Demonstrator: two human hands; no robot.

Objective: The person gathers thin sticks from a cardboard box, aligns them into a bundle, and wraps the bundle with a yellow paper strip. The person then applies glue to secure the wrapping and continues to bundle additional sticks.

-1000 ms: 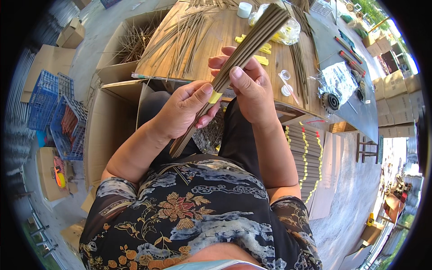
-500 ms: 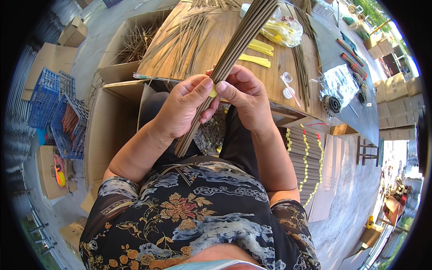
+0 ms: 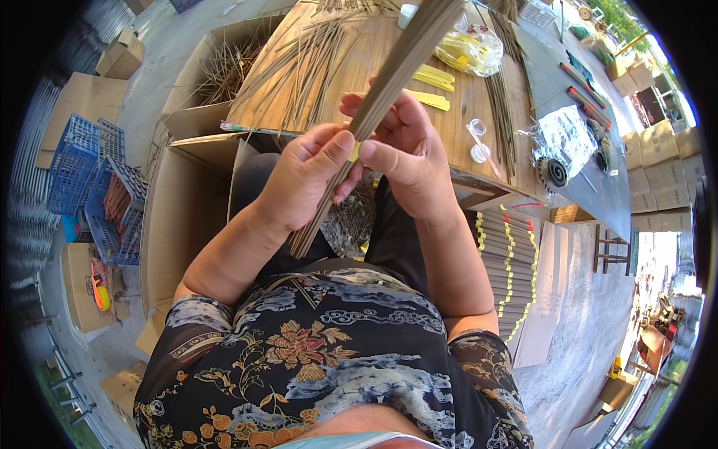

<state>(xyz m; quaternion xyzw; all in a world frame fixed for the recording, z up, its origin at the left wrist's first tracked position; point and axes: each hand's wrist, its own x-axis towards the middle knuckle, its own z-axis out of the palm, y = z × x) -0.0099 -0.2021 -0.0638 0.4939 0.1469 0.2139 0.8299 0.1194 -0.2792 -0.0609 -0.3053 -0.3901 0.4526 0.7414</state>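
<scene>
A slanting bundle of long brown incense sticks (image 3: 398, 67) is held over my lap, its top end reaching past the upper edge. Around its middle sits a yellow paper band (image 3: 354, 152), partly covered by my thumbs. My left hand (image 3: 301, 173) is closed round the bundle just beside the band, thumb on top. My right hand (image 3: 410, 161) has its thumb tip against the band, while its fingers curl loosely behind the sticks and are partly hidden. On the wooden table (image 3: 359, 45) beyond lie yellow paper strips (image 3: 426, 99) and loose sticks (image 3: 314, 63).
An open cardboard box (image 3: 183, 217) stands left of my legs, another holding sticks behind it. Blue crates (image 3: 116, 202) are further left. Banded bundles (image 3: 505, 262) lie at my right. The table also carries a plastic bag (image 3: 471, 54) and a small round container (image 3: 479, 153).
My right hand's fingers have loosened and lifted slightly away behind the bundle. The bundle looks blurred, as if turning. My left hand keeps its place.
</scene>
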